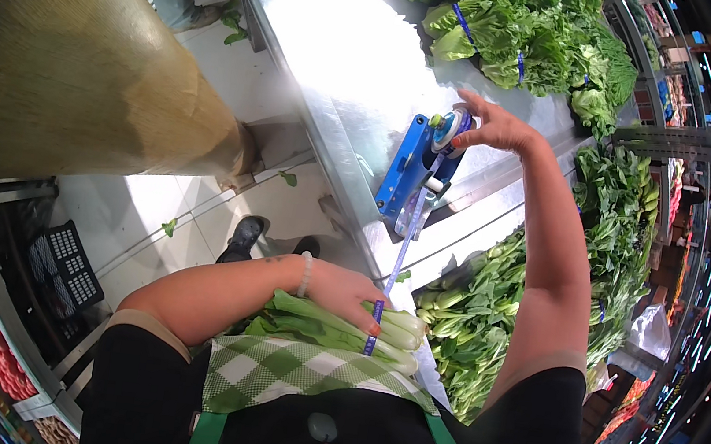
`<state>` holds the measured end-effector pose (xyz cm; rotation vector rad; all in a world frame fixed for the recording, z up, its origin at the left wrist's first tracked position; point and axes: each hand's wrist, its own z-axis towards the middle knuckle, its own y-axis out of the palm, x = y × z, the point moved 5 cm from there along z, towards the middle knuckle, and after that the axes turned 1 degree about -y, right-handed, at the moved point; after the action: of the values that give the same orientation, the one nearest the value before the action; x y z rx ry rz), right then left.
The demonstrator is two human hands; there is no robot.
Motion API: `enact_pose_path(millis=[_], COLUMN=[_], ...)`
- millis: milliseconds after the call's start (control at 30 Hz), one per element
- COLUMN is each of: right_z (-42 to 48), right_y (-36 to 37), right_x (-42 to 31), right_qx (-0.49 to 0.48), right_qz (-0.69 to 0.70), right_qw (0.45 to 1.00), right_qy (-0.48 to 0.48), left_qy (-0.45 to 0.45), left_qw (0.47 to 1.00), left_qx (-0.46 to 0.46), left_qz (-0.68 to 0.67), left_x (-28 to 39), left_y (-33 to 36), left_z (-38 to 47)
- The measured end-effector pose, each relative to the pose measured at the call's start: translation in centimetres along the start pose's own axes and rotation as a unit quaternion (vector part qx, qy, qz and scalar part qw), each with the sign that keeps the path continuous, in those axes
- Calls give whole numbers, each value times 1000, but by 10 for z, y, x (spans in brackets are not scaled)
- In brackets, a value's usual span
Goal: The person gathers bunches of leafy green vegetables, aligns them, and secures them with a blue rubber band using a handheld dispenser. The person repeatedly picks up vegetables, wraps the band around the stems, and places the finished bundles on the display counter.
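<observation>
My left hand holds a bunch of leafy greens with pale stalks against my checked apron. A band of purple printed tape crosses the stalks under my fingers. From there the tape strip runs taut up to a blue tape dispenser on the metal table. My right hand reaches across to that dispenser, thumb and fingers around the tape roll. The palm side of this hand is partly hidden.
Taped lettuce bunches lie at the table's far end. More leafy greens are heaped at the right. A thick tan column stands left of the metal table. A black plastic crate and loose leaves are at floor level.
</observation>
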<state>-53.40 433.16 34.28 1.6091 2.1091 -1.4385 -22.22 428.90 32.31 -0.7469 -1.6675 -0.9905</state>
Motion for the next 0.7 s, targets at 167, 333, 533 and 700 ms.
enact_pose_path(millis=[167,333,533,700], right_z=[-25,-120,-139,-130], right_y=[14,96,200,212], right_x=[-9,-4,1,12], right_qx=[228,439,197,196], right_qz=[-155,99,455,574], right_qw=[955,889,843,775], right_qy=[-112,89,210,178], left_qy=[-26,-18,-72,-64], left_qw=[999,999,996,997], left_qx=[-25,-41,-42,-42], left_qz=[-12,-25,9,-26], left_x=[1,7,14,19], left_y=[3,9,17,23], left_z=[4,14,21,23])
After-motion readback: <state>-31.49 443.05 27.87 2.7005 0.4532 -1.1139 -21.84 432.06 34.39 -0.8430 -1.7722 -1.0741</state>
